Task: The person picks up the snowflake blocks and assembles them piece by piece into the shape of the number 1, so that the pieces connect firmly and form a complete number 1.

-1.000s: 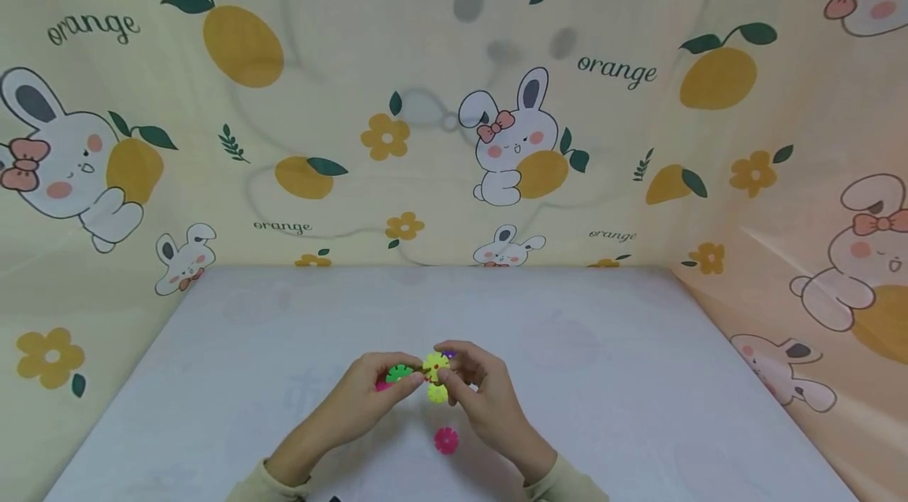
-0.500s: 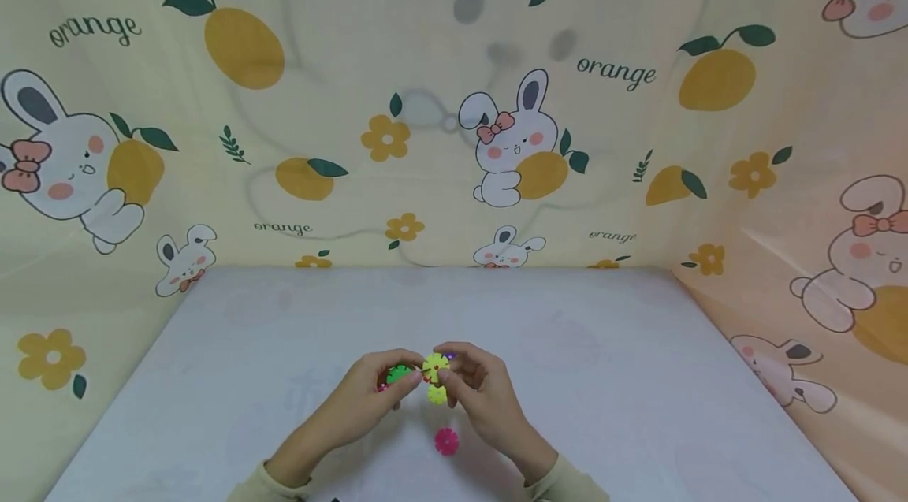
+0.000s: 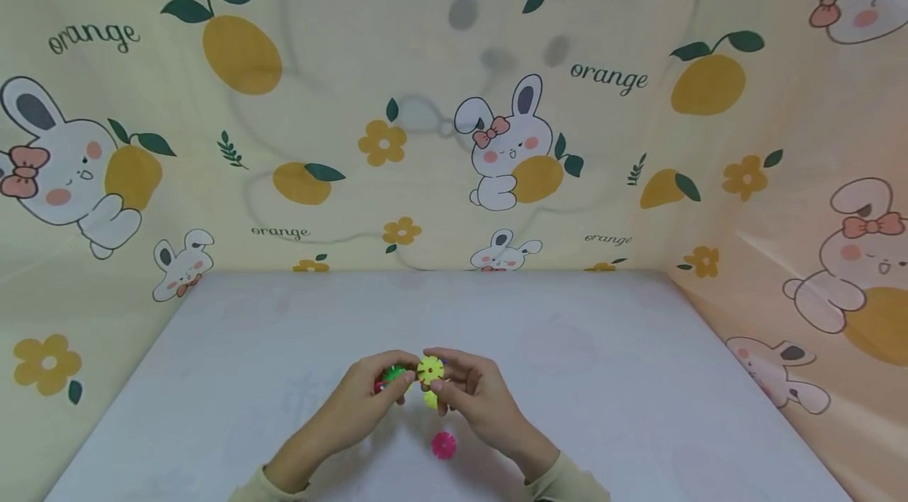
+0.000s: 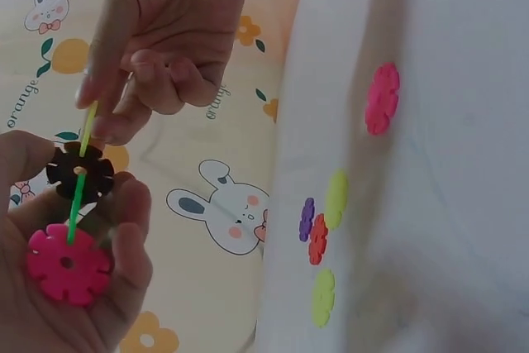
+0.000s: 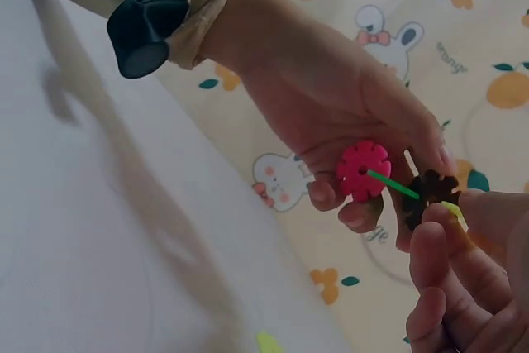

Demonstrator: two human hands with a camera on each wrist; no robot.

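Note:
My left hand (image 3: 365, 390) holds a small chain of slotted plastic flower discs. Its thumb and fingers pinch the dark disc (image 4: 80, 173). Slotted into that one is a green disc (image 3: 393, 373), edge-on in both wrist views, with a pink disc (image 4: 69, 264) at its other end near the curled fingers. My right hand (image 3: 489, 398) pinches a yellow disc (image 3: 429, 369) between thumb and index finger. Edge-on in the left wrist view, the yellow disc meets the dark one's rim at its slots. The right hand's other fingers are curled below.
Loose discs lie on the white tabletop (image 3: 284, 329): a pink one (image 3: 444, 445) nearer the body, plus yellow (image 4: 336, 198), purple (image 4: 307, 219), red (image 4: 318, 239) and another yellow disc (image 4: 323, 297) below the hands. A printed cloth (image 3: 426, 195) hangs behind and at both sides.
The head view has shifted slightly up and to the right. Both hands keep their pinches close together; the green disc has turned a little, and the right hand sits slightly further left.

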